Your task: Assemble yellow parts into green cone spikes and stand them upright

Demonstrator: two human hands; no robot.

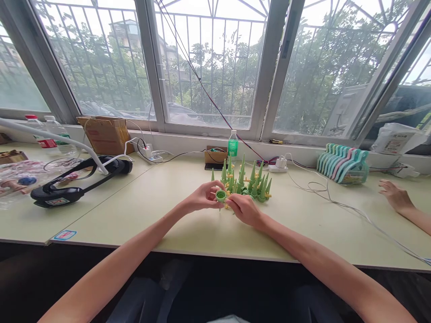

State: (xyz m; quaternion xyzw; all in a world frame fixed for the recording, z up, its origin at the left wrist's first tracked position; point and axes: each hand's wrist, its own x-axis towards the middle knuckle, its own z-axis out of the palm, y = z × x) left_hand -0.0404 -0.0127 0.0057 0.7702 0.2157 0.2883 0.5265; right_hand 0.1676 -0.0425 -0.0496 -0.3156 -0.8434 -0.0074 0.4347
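My left hand [201, 197] is closed around a green plastic cone [221, 195], held just above the table. Its round, hollow open end faces me, and the tip points down and away. My right hand [245, 210] is pinched at the right side of the cone's rim; whatever sits between these fingertips is too small to make out. Just behind both hands stands a cluster of similar green cones [253, 175], mostly upright with tips up. Small yellow pieces [268, 195] stick out from the sides of several of them.
Behind the cones are a green-labelled bottle [232, 146] and a small cardboard box [216, 157]. A black headset [81, 184] lies at left. Teal and pink hangers [343, 163] stand at right, near another person's hand [397, 196]. White cables [357, 213] cross the table [134, 224].
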